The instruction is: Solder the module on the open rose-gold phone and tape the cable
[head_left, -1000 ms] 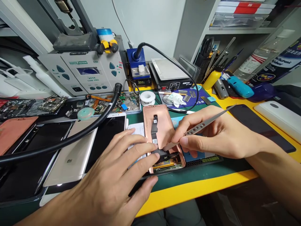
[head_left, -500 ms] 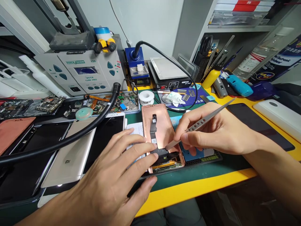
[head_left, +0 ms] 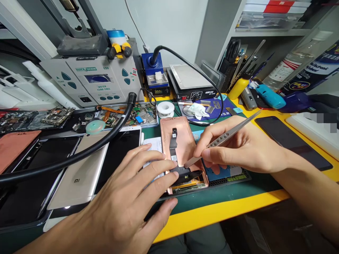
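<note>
A copper-coloured phone frame (head_left: 182,128) lies in the middle of the mat, its lower end toward me. Along its inside runs a black flex cable (head_left: 173,143), joined to a black cover piece (head_left: 182,172) near the bottom. My left hand (head_left: 124,197) has its fingers stretched out, the fingertips resting on the left side of the frame and the black piece. In my right hand (head_left: 238,148) is a pair of metal tweezers (head_left: 226,135), pinched between thumb and fingers. The lower tip touches the upper edge of the black piece.
To the left lie several phones and a gold phone back (head_left: 79,173), crossed by a thick black hose (head_left: 106,150). Behind stand a hot air station (head_left: 97,77), a solder spool (head_left: 165,110) and a heating plate (head_left: 188,76). A dark phone (head_left: 293,141) lies right.
The tweezers' tip has shifted slightly left along the black piece's upper edge. My left hand stays in place on the frame.
</note>
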### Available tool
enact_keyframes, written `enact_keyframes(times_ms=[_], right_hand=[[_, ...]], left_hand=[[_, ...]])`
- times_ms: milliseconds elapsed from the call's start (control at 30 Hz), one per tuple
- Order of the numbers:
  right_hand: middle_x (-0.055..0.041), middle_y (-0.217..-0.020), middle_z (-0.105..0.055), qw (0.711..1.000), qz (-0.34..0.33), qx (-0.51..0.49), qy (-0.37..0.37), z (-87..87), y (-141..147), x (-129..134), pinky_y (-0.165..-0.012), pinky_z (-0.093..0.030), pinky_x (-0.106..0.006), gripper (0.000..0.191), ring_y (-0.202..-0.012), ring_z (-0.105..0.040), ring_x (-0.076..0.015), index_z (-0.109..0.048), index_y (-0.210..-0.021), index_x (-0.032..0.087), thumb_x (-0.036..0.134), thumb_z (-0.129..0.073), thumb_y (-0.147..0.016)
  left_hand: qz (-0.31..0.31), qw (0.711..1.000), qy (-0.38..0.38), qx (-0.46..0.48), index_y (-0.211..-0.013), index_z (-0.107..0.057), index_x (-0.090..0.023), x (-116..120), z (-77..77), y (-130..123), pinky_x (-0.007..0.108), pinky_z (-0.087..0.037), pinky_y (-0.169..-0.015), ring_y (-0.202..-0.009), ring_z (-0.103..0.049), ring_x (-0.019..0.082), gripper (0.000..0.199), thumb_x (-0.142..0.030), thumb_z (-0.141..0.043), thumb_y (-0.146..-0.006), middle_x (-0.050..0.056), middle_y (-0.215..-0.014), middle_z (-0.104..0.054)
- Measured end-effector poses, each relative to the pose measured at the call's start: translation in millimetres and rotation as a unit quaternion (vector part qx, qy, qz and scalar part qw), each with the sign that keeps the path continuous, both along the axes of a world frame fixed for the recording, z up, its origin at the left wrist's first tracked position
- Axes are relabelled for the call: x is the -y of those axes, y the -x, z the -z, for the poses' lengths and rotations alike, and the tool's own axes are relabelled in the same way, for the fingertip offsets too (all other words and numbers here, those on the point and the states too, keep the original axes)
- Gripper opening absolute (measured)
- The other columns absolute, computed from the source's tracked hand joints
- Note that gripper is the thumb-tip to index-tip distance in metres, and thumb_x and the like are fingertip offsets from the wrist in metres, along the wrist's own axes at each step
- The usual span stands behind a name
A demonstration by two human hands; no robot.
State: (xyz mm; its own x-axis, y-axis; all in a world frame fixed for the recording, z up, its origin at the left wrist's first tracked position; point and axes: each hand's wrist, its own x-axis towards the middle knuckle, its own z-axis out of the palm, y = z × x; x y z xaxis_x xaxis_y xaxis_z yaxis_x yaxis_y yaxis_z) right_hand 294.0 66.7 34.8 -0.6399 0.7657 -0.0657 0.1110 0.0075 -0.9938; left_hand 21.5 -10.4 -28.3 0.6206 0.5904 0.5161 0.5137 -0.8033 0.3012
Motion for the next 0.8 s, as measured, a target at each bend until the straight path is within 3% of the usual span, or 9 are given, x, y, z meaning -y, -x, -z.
enact_keyframes(times_ms=[200, 300, 467, 633, 800], right_hand=[[0.0004, -0.065, -0.079, 0.999, 0.018, 0.014, -0.023, -0.4, -2.0, -1.3, -0.047, -0.055, -0.014, 0.009, -0.051, -0.070, -0.0100, -0.083, -0.079, 0.018, 0.010, -0.080, -0.083], [0.0005, -0.064, -0.078, 0.999, 0.018, 0.016, -0.026, 4.6, -6.8, -2.2, -0.045, -0.052, -0.014, 0.008, -0.051, -0.069, -0.0102, -0.084, -0.082, 0.017, 0.012, -0.079, -0.084], [0.0008, -0.063, -0.076, 1.000, 0.015, -0.007, -0.023, 7.4, -7.8, -1.0, -0.044, -0.052, -0.016, 0.008, -0.050, -0.069, -0.0110, -0.085, -0.085, 0.018, 0.015, -0.079, -0.090], [0.0000, -0.067, -0.080, 1.000, -0.002, -0.013, -0.001, 1.1, -1.6, 1.7, -0.051, -0.057, -0.016, 0.012, -0.055, -0.074, -0.0118, -0.080, -0.079, 0.018, 0.008, -0.080, -0.086], [-0.0012, -0.067, -0.080, 0.999, 0.030, 0.018, -0.016, 0.6, -0.9, 1.2, -0.049, -0.056, -0.015, 0.011, -0.052, -0.069, -0.0098, -0.082, -0.077, 0.018, 0.008, -0.081, -0.082]], left_hand=[[-0.002, 1.000, 0.002, 0.001, -0.128, -0.076, -0.024, 3.5, 5.7, -1.7, 0.066, -0.057, -0.111, -0.129, -0.066, 0.040, 0.043, -0.041, -0.083, -0.089, 0.018, -0.137, -0.074], [-0.002, 1.000, 0.002, 0.003, -0.127, -0.076, -0.023, 1.5, 1.8, -1.6, 0.065, -0.056, -0.113, -0.129, -0.066, 0.039, 0.039, -0.034, -0.082, -0.090, 0.017, -0.134, -0.075], [0.017, 1.000, 0.002, 0.002, -0.129, -0.070, -0.012, -3.2, -5.0, -0.4, 0.058, -0.047, -0.123, -0.130, -0.065, 0.033, 0.039, -0.008, -0.074, -0.090, 0.016, -0.127, -0.077], [0.022, 1.000, 0.008, -0.001, -0.129, -0.069, -0.011, -3.1, -5.5, -0.3, 0.058, -0.044, -0.125, -0.131, -0.062, 0.031, 0.038, -0.006, -0.073, -0.092, 0.015, -0.128, -0.075], [0.018, 1.000, 0.009, 0.001, -0.128, -0.069, -0.011, -2.5, -5.9, -2.1, 0.057, -0.046, -0.124, -0.131, -0.063, 0.031, 0.038, -0.006, -0.073, -0.091, 0.015, -0.128, -0.076]])
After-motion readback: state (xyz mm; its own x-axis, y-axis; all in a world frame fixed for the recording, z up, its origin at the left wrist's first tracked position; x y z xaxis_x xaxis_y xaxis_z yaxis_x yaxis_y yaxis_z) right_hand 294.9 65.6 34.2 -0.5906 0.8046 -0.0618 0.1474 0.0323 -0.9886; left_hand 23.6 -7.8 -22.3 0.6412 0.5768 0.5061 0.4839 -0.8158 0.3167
